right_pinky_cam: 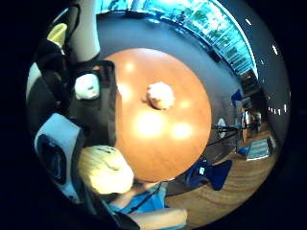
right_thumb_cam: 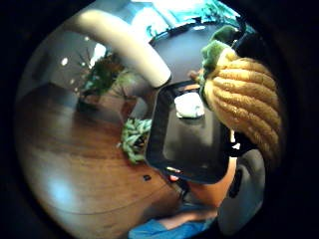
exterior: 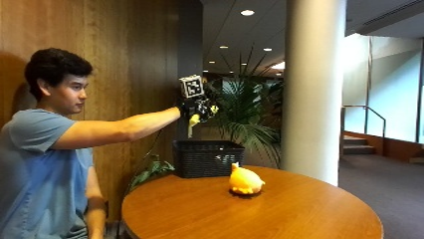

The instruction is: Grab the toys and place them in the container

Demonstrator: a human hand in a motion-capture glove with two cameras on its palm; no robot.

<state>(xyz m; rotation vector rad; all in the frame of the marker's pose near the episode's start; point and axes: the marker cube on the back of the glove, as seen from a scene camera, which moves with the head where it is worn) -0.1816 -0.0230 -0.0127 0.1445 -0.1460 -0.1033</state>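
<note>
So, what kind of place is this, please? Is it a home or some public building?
Probably a lobby or lounge of a public or office building, not a home. A thick white column stands beside the round wooden table, large potted palms fill the corner, and steps with a metal handrail lead away behind.

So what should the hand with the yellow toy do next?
Probably open its fingers and let go. The gloved right hand holds a yellow corn toy high above the black basket, and the palm views look straight down into the basket, where a white toy already lies. Lowering a little first might make the drop gentler. The yellow plush toy on the table can wait.
</note>
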